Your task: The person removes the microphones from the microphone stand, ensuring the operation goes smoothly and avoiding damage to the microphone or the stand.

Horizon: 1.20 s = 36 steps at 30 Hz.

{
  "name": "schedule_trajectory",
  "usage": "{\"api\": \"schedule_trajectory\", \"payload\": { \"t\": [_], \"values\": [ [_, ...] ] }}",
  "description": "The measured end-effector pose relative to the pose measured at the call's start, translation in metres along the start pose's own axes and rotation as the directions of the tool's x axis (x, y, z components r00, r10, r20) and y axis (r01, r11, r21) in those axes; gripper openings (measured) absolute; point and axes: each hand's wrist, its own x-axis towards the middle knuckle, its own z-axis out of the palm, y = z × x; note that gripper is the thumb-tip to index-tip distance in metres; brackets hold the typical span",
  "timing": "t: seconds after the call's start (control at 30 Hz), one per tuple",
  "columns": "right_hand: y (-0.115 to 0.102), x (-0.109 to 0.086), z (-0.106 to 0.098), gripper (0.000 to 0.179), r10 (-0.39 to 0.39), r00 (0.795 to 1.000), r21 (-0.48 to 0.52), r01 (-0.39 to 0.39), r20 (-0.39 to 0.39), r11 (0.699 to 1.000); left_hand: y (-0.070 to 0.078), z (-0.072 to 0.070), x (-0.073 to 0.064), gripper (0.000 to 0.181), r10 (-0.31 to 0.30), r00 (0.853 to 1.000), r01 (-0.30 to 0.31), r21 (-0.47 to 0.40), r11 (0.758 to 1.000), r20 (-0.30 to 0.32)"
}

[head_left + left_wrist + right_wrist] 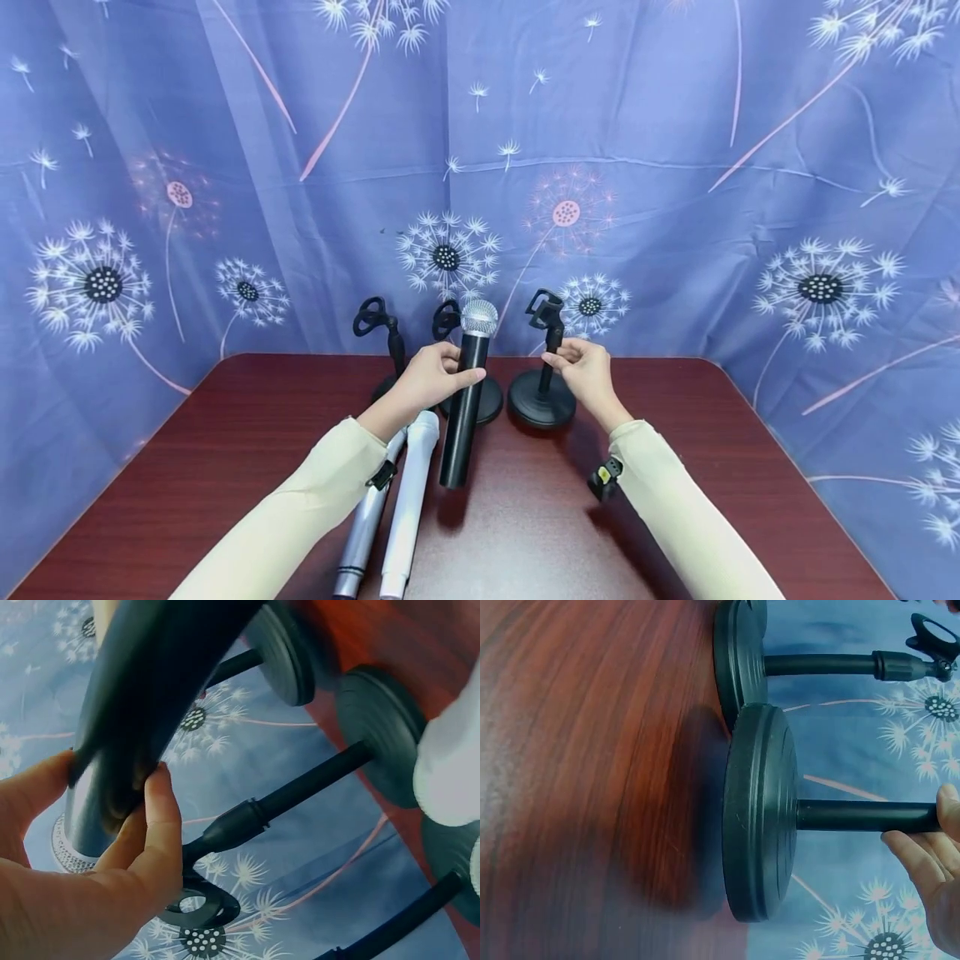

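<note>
My left hand [431, 379] grips a black handheld microphone [463, 408] by its body, the silver mesh head up and the tail tilted down toward me. In the left wrist view, thumb and fingers pinch the microphone [157, 682] from both sides. My right hand [588, 375] pinches the pole of the rightmost black desktop microphone stand [542, 404], just below its clip [546, 310]. The right wrist view shows this stand's round base [761, 817] and the fingers on its pole. The held microphone partly covers the middle stand [491, 400].
A third black stand [396, 346] is at the left, its base partly behind my left wrist. A white microphone [408, 508] and a silver one [363, 533] lie side by side on the dark red table [225, 467]. A blue dandelion-print curtain [480, 125] hangs behind.
</note>
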Motion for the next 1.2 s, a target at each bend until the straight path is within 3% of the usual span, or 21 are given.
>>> {"api": "schedule_trajectory", "payload": {
  "t": [0.7, 0.97, 1.2],
  "values": [
    [0.014, 0.01, 0.016, 0.018, 0.002, 1.0, -0.036, -0.001, 0.006, 0.999, -0.024, 0.012, -0.01, 0.038, -0.109, 0.993, 0.103, 0.122, 0.987, 0.037],
    [0.017, 0.01, 0.019, 0.016, 0.021, 1.0, -0.045, -0.021, 0.012, 0.999, -0.034, 0.015, -0.012, 0.03, -0.134, 0.99, 0.124, 0.207, 0.97, 0.035],
    [0.019, 0.011, 0.02, 0.017, 0.014, 1.0, -0.059, -0.014, 0.001, 0.998, -0.043, 0.019, -0.012, 0.029, -0.13, 0.99, 0.113, 0.223, 0.968, 0.061]
  ]
}}
